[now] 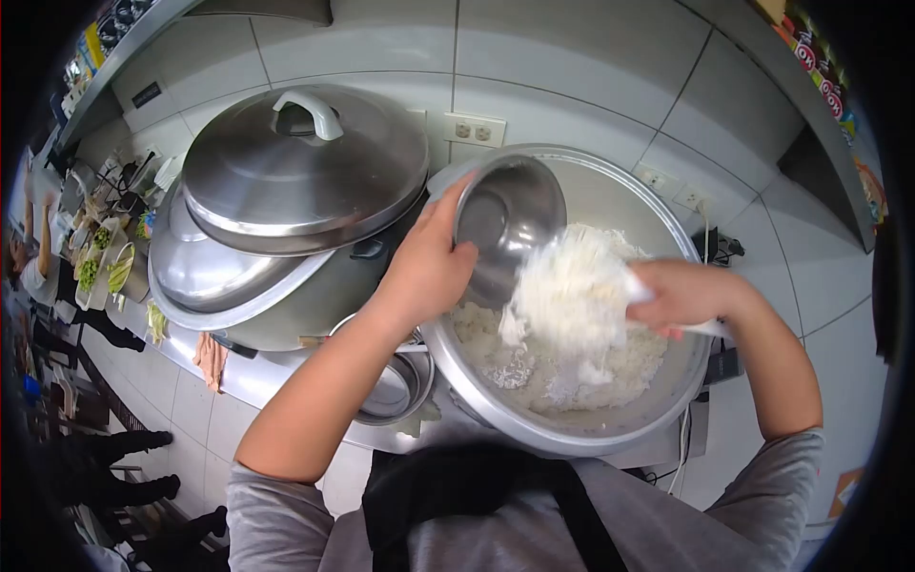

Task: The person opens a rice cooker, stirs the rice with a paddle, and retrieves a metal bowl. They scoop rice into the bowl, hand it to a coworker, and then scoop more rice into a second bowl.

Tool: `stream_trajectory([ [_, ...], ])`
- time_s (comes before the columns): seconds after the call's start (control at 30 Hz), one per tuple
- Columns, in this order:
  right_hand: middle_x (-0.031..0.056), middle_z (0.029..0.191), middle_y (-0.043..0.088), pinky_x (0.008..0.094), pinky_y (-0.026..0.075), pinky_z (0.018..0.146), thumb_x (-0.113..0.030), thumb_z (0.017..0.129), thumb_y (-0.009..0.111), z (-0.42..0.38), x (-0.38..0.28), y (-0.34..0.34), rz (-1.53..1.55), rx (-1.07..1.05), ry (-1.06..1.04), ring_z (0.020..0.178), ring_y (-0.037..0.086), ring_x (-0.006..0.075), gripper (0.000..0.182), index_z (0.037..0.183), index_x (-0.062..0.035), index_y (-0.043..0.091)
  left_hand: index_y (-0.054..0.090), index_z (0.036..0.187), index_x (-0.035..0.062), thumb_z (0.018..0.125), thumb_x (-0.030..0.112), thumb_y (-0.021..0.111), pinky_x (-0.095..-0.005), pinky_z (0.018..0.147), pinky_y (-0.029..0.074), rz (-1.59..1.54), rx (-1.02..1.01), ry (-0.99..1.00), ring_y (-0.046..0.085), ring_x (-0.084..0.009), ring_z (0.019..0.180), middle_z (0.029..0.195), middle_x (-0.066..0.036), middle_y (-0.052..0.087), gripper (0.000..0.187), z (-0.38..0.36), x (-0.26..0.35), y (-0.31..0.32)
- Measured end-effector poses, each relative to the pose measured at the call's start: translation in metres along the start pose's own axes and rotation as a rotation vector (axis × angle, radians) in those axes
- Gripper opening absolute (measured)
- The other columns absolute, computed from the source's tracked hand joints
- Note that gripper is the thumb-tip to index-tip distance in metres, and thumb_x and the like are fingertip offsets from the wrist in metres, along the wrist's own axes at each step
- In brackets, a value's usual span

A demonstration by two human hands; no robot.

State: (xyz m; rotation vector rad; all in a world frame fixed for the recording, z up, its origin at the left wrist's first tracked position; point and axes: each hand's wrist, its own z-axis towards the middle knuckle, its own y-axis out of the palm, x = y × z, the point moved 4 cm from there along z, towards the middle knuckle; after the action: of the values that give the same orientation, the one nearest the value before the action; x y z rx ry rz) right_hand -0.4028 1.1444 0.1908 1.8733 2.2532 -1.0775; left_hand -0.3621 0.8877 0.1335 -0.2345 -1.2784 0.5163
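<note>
My left hand (pixel 429 253) grips a steel mixing bowl (pixel 500 214) by its rim, tilted over the left side of a large metal pot (pixel 534 434). Cooked white rice (pixel 620 377) covers the bottom of that pot. Closed around a white-handled rice paddle (pixel 703 328), my right hand (pixel 679 294) is above the rice. A big clump of rice (pixel 577 281), smeared by motion, hides the paddle's blade and sits close to the bowl's opening. The part of the bowl's inside that shows has no rice in it.
Left of the rice pot stands another large pot (pixel 357 296) with a metal lid (pixel 229 257), and a domed lid (pixel 305 172) rests on top. Small metal pans (pixel 389 391) sit near my left forearm. Wall outlets (pixel 475 130) are behind. A person (pixel 38 281) is at far left.
</note>
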Motion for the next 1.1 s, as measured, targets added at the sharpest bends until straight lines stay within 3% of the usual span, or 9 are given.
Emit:
stream_trajectory([
  [0.1,0.0129,0.078,0.062,0.0331,0.053,0.056,-0.017,0.091,0.057,-0.022,-0.016,-0.016,-0.176,0.483,-0.007,0.065,0.062,0.0181,0.038,0.122,0.0023,0.047,0.022,0.153,0.0172,0.088,0.005,0.048,-0.0299,0.059,0.056,-0.323,-0.282,-0.283,0.062,-0.0164,0.076,0.106,-0.013,0.062,0.071,-0.004,0.01,0.009],
  [0.2,0.0188,0.089,0.064,0.0334,0.054,0.064,-0.006,0.087,0.05,-0.013,0.004,-0.029,-0.624,0.983,-0.14,0.069,0.064,0.0214,0.05,0.134,0.0066,0.038,0.016,0.153,0.0149,0.088,0.005,0.048,-0.0328,0.057,0.058,-0.45,-0.247,-0.385,0.064,-0.0198,0.085,0.117,-0.015,0.057,0.074,-0.008,0.018,0.01],
  [0.4,0.0169,0.087,0.065,0.0346,0.053,0.055,-0.003,0.086,0.051,0.042,0.092,-0.07,0.055,0.72,0.152,0.07,0.066,0.0221,0.05,0.134,0.0073,0.041,0.017,0.15,0.0071,0.085,-0.003,0.044,-0.0315,0.06,0.059,-0.488,0.058,-0.205,0.062,-0.0289,0.098,0.135,-0.023,0.041,0.072,-0.016,0.004,-0.004],
  [0.53,0.0174,0.084,0.066,0.0354,0.053,0.053,-0.014,0.086,0.062,0.095,0.111,-0.009,-0.228,0.442,0.315,0.065,0.066,0.0217,0.033,0.113,0.0038,0.057,0.015,0.15,0.0122,0.082,-0.007,0.04,-0.0284,0.064,0.059,-0.519,0.247,0.089,0.06,-0.0225,0.103,0.136,-0.018,0.042,0.076,-0.019,-0.015,0.009],
  [0.57,0.0174,0.086,0.068,0.0379,0.054,0.058,-0.023,0.086,0.067,0.097,0.112,-0.002,-0.625,0.695,0.08,0.064,0.067,0.0255,0.035,0.109,0.0022,0.059,0.014,0.151,0.0153,0.081,-0.006,0.04,-0.0263,0.064,0.058,-0.57,0.239,0.044,0.06,-0.0183,0.104,0.136,-0.014,0.044,0.078,-0.022,-0.004,0.006],
  [0.63,0.0169,0.098,0.069,0.0423,0.053,0.076,-0.031,0.084,0.069,0.1,0.075,0.046,-0.286,0.204,0.21,0.092,0.067,0.0328,0.038,0.108,-0.0026,0.063,0.011,0.151,0.0141,0.083,-0.004,0.038,-0.0261,0.065,0.059,-0.607,0.199,0.03,0.061,-0.0205,0.107,0.136,-0.014,0.044,0.075,-0.021,-0.003,0.007],
  [0.83,0.0193,0.102,0.068,0.0442,0.052,0.081,-0.034,0.085,0.068,0.101,0.019,0.057,-0.603,0.19,-0.085,0.094,0.066,0.0347,0.046,0.118,-0.0036,0.06,0.01,0.151,0.0129,0.084,-0.004,0.037,-0.0266,0.067,0.06,-0.521,0.155,0.0,0.061,-0.0203,0.106,0.136,-0.015,0.044,0.075,-0.021,-0.003,0.009],
  [0.97,0.0185,0.105,0.068,0.0397,0.054,0.079,-0.035,0.088,0.065,0.128,0.036,-0.032,-0.404,0.407,0.367,0.086,0.068,0.0261,0.042,0.116,-0.0045,0.06,0.01,0.151,0.0122,0.085,-0.003,0.038,-0.027,0.067,0.06,-0.527,0.174,0.049,0.06,-0.021,0.108,0.136,-0.015,0.044,0.073,-0.023,-0.003,0.011],
  [1.1,0.0188,0.101,0.069,0.0387,0.054,0.078,-0.032,0.091,0.063,0.171,0.042,0.019,-0.176,0.484,0.187,0.083,0.068,0.0269,0.036,0.114,-0.0037,0.061,0.011,0.15,0.0109,0.084,-0.005,0.036,-0.0278,0.071,0.06,-0.499,0.206,0.105,0.06,-0.0206,0.108,0.136,-0.015,0.044,0.073,-0.021,-0.008,0.014],
])
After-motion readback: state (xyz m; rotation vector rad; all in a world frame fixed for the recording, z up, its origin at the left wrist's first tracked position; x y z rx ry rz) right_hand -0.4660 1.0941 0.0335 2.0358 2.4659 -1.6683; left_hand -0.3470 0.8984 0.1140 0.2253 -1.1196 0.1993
